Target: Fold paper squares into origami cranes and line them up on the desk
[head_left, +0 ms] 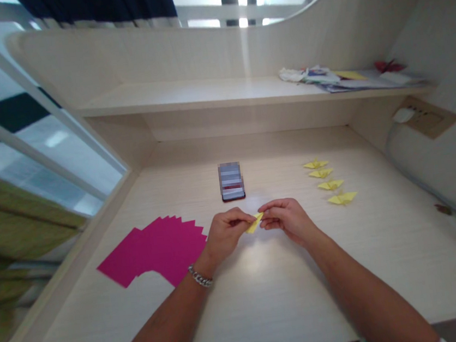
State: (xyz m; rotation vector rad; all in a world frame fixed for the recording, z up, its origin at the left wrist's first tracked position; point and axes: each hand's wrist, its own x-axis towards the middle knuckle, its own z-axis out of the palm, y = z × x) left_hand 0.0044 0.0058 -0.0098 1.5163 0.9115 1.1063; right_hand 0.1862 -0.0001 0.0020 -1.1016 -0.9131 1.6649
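Between my two hands, just above the desk, is a small piece of folded yellow paper [254, 225]. My left hand [227, 230] pinches its left side between thumb and fingers, and a chain bracelet sits on that wrist. The fingers of my right hand [286, 218] close on the paper's upper right edge; how firmly they grip is hard to see. To the right stand several folded yellow paper cranes [342, 198] in a row. Left of my hands, magenta paper sheets [166, 249] lie fanned out on the desk, partly behind my left wrist.
A phone [231, 182] with a lit screen lies beyond my hands. The desk [293, 306] runs back to a shelf [203, 94] holding papers [324, 76] and a red folded paper [389, 66]. A plug [404, 114] with a cable is in the right wall socket.
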